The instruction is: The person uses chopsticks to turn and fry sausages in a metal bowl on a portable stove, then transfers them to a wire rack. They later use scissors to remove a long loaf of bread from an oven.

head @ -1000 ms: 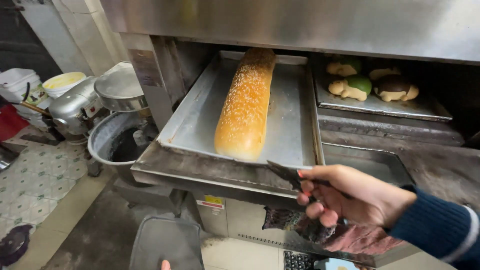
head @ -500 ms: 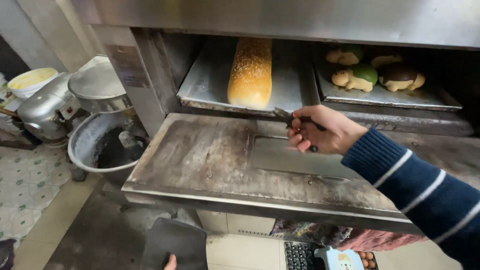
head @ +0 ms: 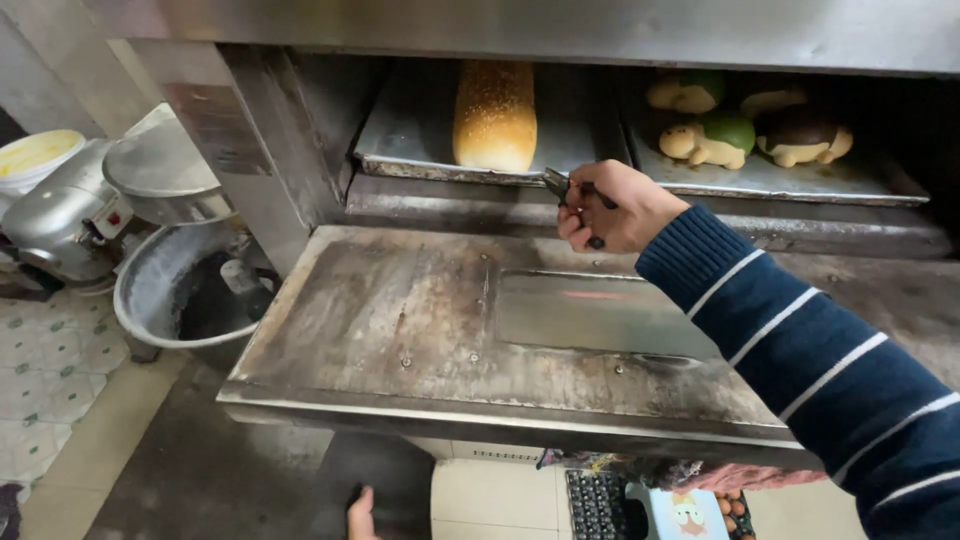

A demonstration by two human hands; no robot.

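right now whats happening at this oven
A person in a dark blue striped sleeve holds a pair of dark tongs in the right hand, gripping the front edge of a metal tray that sits inside the oven. On that tray lies a long seeded loaf. A second tray beside it carries small animal-shaped buns. The oven door lies open and flat. The left hand shows only at the bottom edge, against a dark flat thing.

The right hand (head: 610,205) is stretched forward on a nearly straight arm, fingers curled into a tight fist. The left hand (head: 362,514) hangs low, only its fingertips showing.
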